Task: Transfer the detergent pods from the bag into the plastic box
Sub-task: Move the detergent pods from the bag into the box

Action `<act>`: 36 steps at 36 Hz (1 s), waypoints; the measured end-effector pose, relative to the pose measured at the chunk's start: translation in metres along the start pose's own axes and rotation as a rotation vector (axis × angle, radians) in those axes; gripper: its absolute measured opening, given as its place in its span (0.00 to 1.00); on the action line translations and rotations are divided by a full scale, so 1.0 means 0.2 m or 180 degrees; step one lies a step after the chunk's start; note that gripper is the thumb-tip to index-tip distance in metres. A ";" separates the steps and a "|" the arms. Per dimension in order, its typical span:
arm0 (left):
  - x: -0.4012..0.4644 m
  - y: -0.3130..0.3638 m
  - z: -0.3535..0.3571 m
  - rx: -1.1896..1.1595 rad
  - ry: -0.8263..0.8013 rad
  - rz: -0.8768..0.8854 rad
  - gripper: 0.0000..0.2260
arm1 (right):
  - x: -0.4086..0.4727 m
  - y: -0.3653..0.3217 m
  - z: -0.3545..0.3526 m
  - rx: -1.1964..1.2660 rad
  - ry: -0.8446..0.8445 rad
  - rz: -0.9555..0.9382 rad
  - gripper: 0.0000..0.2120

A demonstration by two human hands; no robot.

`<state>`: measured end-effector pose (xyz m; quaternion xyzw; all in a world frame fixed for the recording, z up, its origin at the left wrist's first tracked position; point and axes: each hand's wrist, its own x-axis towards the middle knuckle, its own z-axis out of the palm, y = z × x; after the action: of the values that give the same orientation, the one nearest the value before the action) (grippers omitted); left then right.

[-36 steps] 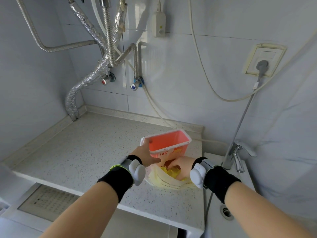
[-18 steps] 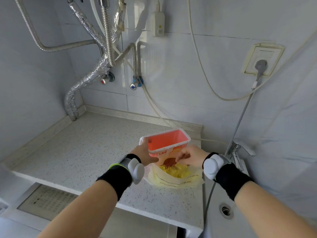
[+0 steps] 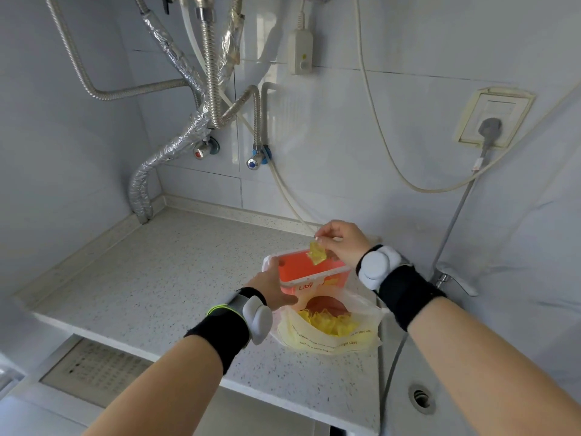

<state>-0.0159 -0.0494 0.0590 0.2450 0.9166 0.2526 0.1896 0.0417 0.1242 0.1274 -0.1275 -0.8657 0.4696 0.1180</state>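
Right hand [image 3: 341, 243] pinches pod [image 3: 316, 255] over box [image 3: 314, 275].

Both forearms reaching forward, black wristbands on. Left hand [image 3: 270, 286] lower, fingers curled in a grip. Right hand [image 3: 341, 242] raised, fingertips pinching.

Right hand [image 3: 341, 243] pinching a yellow pod [image 3: 317, 257] over the orange plastic box [image 3: 309, 272] | left hand [image 3: 272, 287] gripping the box's near side | open bag [image 3: 327, 328] of pods lying on speckled counter [image 3: 157, 278]
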 end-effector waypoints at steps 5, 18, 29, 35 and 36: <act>0.00 0.01 0.00 0.0038 0.0029 0.0001 0.36 | -0.01 0.01 0.09 -0.0022 -0.0462 0.0173 0.05; 0.00 0.00 0.00 -0.0004 -0.0024 0.0053 0.35 | -0.22 0.19 0.08 -0.0953 -0.1573 0.0342 0.13; 0.00 0.00 -0.01 -0.0166 -0.0173 0.0024 0.34 | -0.21 0.25 0.25 -0.1651 -0.1747 0.0401 0.10; 0.00 0.00 -0.02 -0.0334 -0.0264 0.0023 0.34 | -0.22 0.28 0.28 -0.1737 -0.1669 0.0271 0.09; 0.01 0.00 -0.02 -0.0357 -0.0258 0.0027 0.34 | -0.22 0.28 0.28 -0.1710 -0.1634 0.0258 0.11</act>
<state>-0.0186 -0.0505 0.0611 0.2480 0.8915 0.2943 0.2389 0.0706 0.0953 0.0468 -0.0662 -0.9536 0.2467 -0.1592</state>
